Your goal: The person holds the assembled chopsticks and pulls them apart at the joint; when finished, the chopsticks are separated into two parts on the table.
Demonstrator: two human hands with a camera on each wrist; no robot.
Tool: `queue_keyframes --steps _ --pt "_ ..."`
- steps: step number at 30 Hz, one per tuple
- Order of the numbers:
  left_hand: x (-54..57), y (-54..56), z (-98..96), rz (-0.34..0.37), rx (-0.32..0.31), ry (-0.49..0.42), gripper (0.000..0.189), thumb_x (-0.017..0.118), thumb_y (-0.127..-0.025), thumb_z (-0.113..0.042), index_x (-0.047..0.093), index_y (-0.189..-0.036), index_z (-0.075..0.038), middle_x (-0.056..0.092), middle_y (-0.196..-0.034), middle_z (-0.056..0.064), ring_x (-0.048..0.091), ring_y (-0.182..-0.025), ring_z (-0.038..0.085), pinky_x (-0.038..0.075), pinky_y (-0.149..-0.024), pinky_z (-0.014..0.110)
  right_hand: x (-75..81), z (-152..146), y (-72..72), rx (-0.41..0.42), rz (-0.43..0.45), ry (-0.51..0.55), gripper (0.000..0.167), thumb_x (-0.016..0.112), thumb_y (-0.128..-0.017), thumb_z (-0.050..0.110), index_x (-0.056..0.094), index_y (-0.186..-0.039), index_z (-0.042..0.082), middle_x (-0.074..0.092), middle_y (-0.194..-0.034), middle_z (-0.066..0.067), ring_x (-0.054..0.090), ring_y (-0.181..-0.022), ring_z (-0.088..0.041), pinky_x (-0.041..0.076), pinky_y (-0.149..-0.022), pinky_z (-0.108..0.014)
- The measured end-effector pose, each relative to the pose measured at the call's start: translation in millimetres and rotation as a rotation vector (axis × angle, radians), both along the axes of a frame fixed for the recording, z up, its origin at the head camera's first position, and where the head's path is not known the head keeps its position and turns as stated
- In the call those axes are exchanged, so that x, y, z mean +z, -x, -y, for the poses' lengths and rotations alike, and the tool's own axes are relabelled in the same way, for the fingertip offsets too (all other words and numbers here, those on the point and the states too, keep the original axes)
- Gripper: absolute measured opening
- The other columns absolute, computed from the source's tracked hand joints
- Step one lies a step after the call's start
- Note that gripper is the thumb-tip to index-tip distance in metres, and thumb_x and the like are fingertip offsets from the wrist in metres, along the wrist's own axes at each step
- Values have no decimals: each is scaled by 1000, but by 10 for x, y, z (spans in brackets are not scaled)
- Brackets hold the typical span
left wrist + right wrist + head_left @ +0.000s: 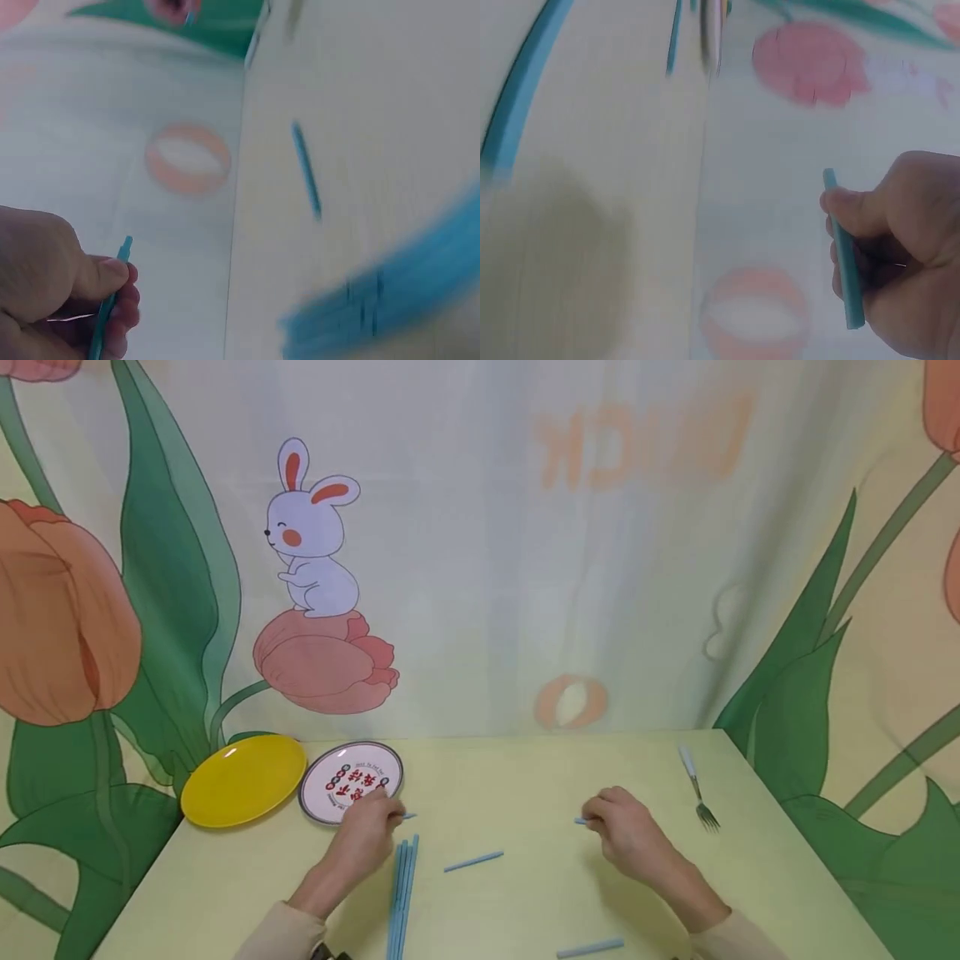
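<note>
My left hand (367, 827) pinches a short light-blue stick (103, 319) between thumb and fingers, its stepped, narrower end poking out past the thumb. Across the table, my right hand (626, 831) grips another short light-blue stick (846, 262), straight and blunt-ended. Both hands are held above the table, well apart. Between them lies a loose blue stick (474, 862); one more short piece (590, 948) is at the near edge of the head view. Several long blue sticks (403, 893) lie side by side beside the left forearm.
A yellow plate (243, 781) stands at the table's back left. Beside it, partly behind my left hand, is a white plate (317, 777) with red characters. A fork with a pale handle (688, 762) lies at the right. A printed curtain (465, 568) hangs along the table's (487, 785) back edge.
</note>
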State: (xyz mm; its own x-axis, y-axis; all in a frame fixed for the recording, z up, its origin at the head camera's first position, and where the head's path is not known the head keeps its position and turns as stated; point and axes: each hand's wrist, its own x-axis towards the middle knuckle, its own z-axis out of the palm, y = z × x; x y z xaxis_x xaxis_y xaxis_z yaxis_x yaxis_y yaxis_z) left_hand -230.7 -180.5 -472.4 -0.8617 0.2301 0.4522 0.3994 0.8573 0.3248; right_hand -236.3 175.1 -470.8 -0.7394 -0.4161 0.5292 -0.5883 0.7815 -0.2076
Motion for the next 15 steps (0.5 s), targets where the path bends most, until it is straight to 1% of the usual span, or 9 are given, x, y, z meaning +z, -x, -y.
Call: queue_keyframes --steps 2,3,4,5,6,9,10,12,15 --pt "30 16 -37 26 -85 -30 9 70 -81 5 72 -83 -3 63 -76 2 59 -70 14 51 -63 26 38 46 2 124 6 -1 14 72 -80 -4 68 -82 9 62 -80 5 53 -76 -11 48 -65 -21" --pt "28 15 -66 34 -130 -41 8 70 -81 4 73 -83 -4 63 -75 1 59 -69 13 50 -62 24 48 76 -4 177 7 -7 12 72 -81 -2 68 -82 9 63 -81 5 53 -76 -10 48 -65 -20" --pt "17 5 -87 42 -161 -44 8 70 -81 3 73 -83 -4 64 -75 1 59 -69 13 49 -61 23 45 100 -23 203 23 -6 12 72 -81 -2 69 -82 9 63 -81 5 53 -76 -9 48 -65 -19" --pt "3 -13 -106 50 -170 -45 8 71 -80 4 74 -81 -4 63 -74 1 58 -68 12 48 -60 22 36 108 -43 215 30 -4 12 73 -80 -2 69 -81 9 63 -80 6 52 -76 -8 48 -65 -19" --pt "-12 -27 -122 54 -166 -39 8 71 -80 4 74 -80 -4 63 -73 0 58 -68 11 47 -59 21 28 108 -63 210 32 0 14 74 -79 -2 69 -80 10 62 -79 7 52 -75 -7 48 -64 -18" --pt "-34 -33 -156 45 -124 -11 9 73 -78 3 74 -77 -5 61 -73 -1 55 -69 10 47 -62 21 1 97 -89 170 46 3 18 77 -76 -2 68 -77 13 60 -77 10 51 -74 -6 48 -63 -18" --pt "-32 -28 -164 38 -122 -5 9 73 -78 3 74 -77 -5 60 -73 -1 54 -69 10 47 -62 22 -3 94 -89 160 59 5 17 76 -77 -1 69 -77 13 60 -78 10 51 -74 -5 48 -64 -18" --pt "-30 -7 -174 23 -130 18 8 74 -78 2 74 -77 -6 61 -73 -1 54 -70 11 47 -64 24 -1 86 -86 158 85 3 15 76 -78 0 69 -79 14 61 -79 10 52 -75 -5 49 -65 -18" --pt "-31 7 -185 17 -162 35 8 74 -77 1 75 -78 -7 62 -73 -1 54 -69 11 46 -65 25 6 77 -87 169 134 -7 12 75 -80 2 71 -80 14 62 -80 10 53 -77 -5 50 -66 -19"
